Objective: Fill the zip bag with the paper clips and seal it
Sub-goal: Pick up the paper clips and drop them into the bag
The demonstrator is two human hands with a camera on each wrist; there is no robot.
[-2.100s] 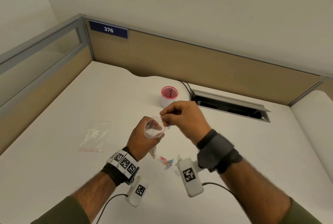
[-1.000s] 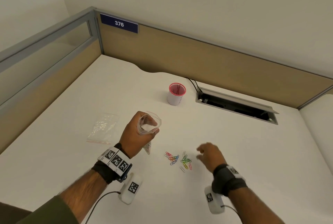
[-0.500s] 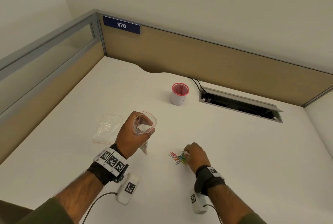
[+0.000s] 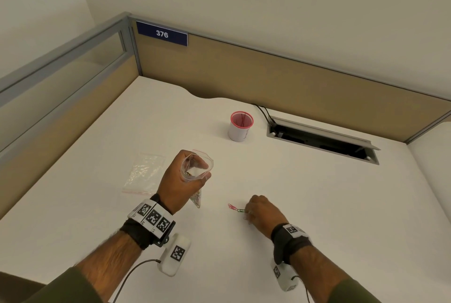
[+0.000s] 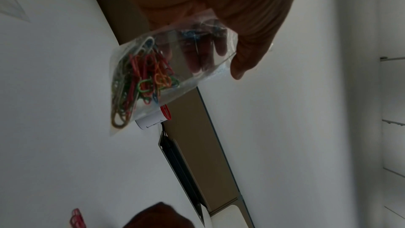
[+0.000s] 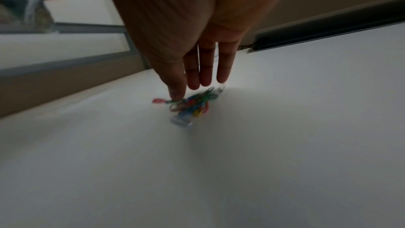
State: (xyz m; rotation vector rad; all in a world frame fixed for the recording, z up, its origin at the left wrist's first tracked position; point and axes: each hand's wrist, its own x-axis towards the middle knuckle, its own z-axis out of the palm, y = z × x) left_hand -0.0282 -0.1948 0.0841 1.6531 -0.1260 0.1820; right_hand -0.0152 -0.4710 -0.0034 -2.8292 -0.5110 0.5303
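Observation:
My left hand (image 4: 180, 185) grips a clear zip bag (image 4: 197, 168) upright above the white desk, its mouth held open in a ring. Through the plastic, several coloured paper clips (image 5: 142, 79) show bunched in the bag's (image 5: 166, 68) lower corner. My right hand (image 4: 249, 212) is down on the desk to the right. Its straight fingers (image 6: 206, 68) and thumb touch a small heap of loose paper clips (image 6: 192, 105). A pink and a green clip (image 4: 235, 208) stick out to the hand's left. That wrist view is blurred.
A second, flat zip bag (image 4: 144, 173) lies left of my left hand. A white cup with a pink rim (image 4: 240, 129) stands farther back, next to an open cable hatch (image 4: 322, 141). Tan partition walls (image 4: 268, 76) close the desk at the back and left.
My right hand left the bag's mouth, came down to the desk and closed in over the loose clips, which now lie bunched under its fingers. The left hand still holds the bag up.

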